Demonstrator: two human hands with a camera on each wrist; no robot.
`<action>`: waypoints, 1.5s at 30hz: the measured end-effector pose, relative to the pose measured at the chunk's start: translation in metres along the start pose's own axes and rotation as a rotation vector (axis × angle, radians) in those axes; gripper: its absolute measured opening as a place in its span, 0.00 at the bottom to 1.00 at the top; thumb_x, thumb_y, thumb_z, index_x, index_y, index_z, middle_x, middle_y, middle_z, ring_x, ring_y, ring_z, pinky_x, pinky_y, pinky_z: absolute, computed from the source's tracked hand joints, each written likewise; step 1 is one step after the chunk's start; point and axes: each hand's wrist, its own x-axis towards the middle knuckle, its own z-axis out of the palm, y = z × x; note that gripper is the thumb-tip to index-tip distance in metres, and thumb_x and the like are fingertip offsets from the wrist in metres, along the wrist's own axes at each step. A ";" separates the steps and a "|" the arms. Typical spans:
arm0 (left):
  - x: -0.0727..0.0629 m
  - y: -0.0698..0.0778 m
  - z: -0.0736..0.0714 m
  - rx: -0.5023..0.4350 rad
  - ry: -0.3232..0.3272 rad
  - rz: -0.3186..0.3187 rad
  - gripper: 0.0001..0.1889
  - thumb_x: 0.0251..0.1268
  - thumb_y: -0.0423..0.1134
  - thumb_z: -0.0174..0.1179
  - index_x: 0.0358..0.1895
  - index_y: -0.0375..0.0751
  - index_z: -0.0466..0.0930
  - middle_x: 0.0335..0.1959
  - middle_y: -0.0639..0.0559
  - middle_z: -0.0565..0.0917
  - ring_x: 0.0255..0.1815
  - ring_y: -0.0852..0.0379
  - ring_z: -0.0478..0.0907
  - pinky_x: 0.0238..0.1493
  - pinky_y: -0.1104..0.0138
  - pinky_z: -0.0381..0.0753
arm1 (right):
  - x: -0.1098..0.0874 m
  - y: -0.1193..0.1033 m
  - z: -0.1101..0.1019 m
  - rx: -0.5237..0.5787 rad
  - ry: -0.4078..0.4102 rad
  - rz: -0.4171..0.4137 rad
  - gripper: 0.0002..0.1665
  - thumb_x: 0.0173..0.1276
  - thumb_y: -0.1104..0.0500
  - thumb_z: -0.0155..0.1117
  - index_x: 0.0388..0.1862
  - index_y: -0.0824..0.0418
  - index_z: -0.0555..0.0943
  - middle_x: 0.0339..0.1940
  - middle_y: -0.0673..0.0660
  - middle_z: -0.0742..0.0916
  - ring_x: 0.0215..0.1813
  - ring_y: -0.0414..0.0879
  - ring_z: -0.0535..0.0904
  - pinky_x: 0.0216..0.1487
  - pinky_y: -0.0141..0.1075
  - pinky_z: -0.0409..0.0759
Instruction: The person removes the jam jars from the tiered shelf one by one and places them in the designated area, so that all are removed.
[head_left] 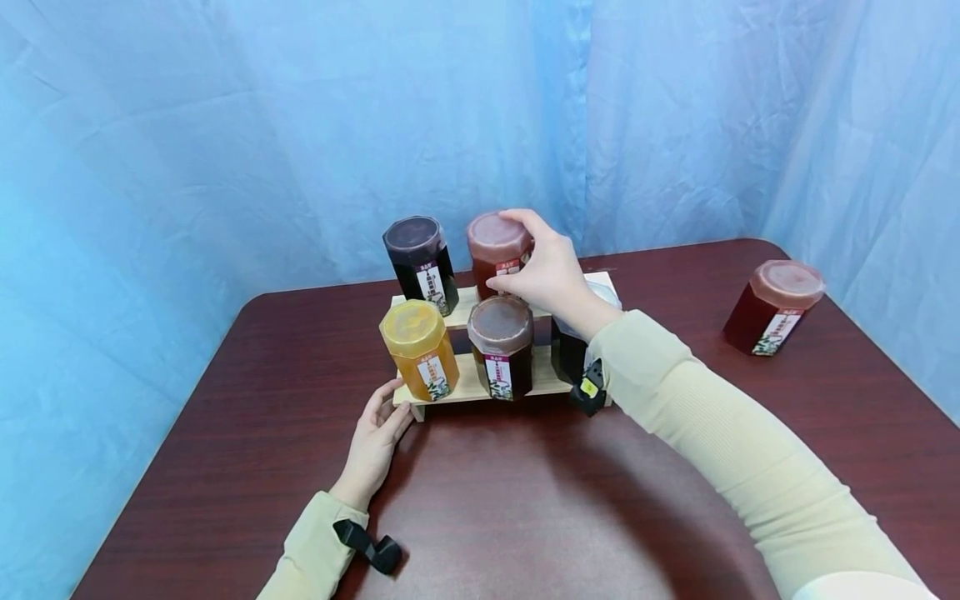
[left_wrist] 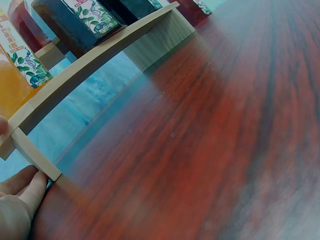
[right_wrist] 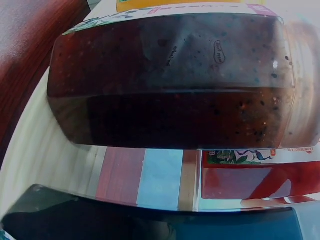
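A two-step wooden rack [head_left: 467,382] holds several eight-sided jars. At its upper step, my right hand [head_left: 551,271] grips a red jar [head_left: 487,250] near the lid, thumb in front and fingers behind. That jar shows partly in the right wrist view, beyond the brown jar [right_wrist: 170,75]. My left hand [head_left: 375,446] holds the rack's front left corner, its fingertips [left_wrist: 32,190] against the short leg. A yellow jar [head_left: 408,333] stands just above that corner. On the same lower step are the brown jar and a dark jar [head_left: 567,346], partly hidden by my right wrist.
A dark purple jar [head_left: 411,262] stands at the upper step's left. Another red jar [head_left: 772,308] is on the brown table [head_left: 300,367], right of the rack. Blue curtains [head_left: 375,125] hang behind the table and at its sides.
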 end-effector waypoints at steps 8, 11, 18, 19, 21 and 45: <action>0.001 0.001 0.000 0.006 0.004 -0.016 0.22 0.72 0.32 0.48 0.66 0.39 0.59 0.60 0.45 0.68 0.50 0.66 0.73 0.53 0.73 0.72 | -0.003 -0.001 -0.001 0.032 0.029 -0.007 0.47 0.46 0.60 0.78 0.66 0.50 0.67 0.60 0.58 0.77 0.60 0.51 0.74 0.57 0.44 0.75; 0.001 0.001 0.000 0.000 0.002 -0.014 0.22 0.72 0.32 0.48 0.66 0.38 0.59 0.62 0.43 0.66 0.50 0.67 0.73 0.53 0.74 0.73 | -0.003 -0.002 -0.002 0.046 0.037 -0.004 0.48 0.46 0.61 0.78 0.66 0.50 0.66 0.61 0.59 0.77 0.60 0.51 0.74 0.57 0.45 0.75; -0.001 0.001 0.001 -0.001 0.016 -0.015 0.21 0.72 0.31 0.48 0.66 0.38 0.59 0.58 0.45 0.69 0.49 0.67 0.73 0.52 0.74 0.73 | -0.004 -0.003 -0.003 0.084 0.061 -0.012 0.48 0.46 0.60 0.78 0.67 0.49 0.66 0.62 0.58 0.76 0.59 0.51 0.74 0.55 0.45 0.75; -0.001 0.001 0.001 -0.001 0.018 -0.017 0.21 0.72 0.31 0.48 0.66 0.38 0.60 0.58 0.44 0.69 0.49 0.67 0.73 0.52 0.74 0.73 | -0.005 -0.003 -0.003 0.090 0.065 -0.013 0.48 0.46 0.60 0.78 0.66 0.50 0.66 0.62 0.58 0.76 0.59 0.51 0.74 0.55 0.45 0.75; -0.002 0.001 0.001 -0.002 0.018 -0.019 0.21 0.72 0.31 0.48 0.66 0.38 0.60 0.60 0.43 0.69 0.49 0.67 0.73 0.52 0.74 0.73 | -0.006 -0.003 -0.004 0.097 0.078 -0.013 0.48 0.46 0.60 0.78 0.66 0.50 0.67 0.62 0.58 0.76 0.59 0.51 0.74 0.55 0.46 0.75; -0.001 0.001 0.004 -0.019 0.006 0.004 0.21 0.71 0.32 0.50 0.65 0.37 0.61 0.51 0.52 0.72 0.46 0.66 0.73 0.51 0.74 0.74 | -0.012 0.006 -0.030 0.155 0.196 -0.084 0.47 0.45 0.66 0.78 0.65 0.55 0.68 0.61 0.57 0.76 0.56 0.50 0.78 0.57 0.41 0.75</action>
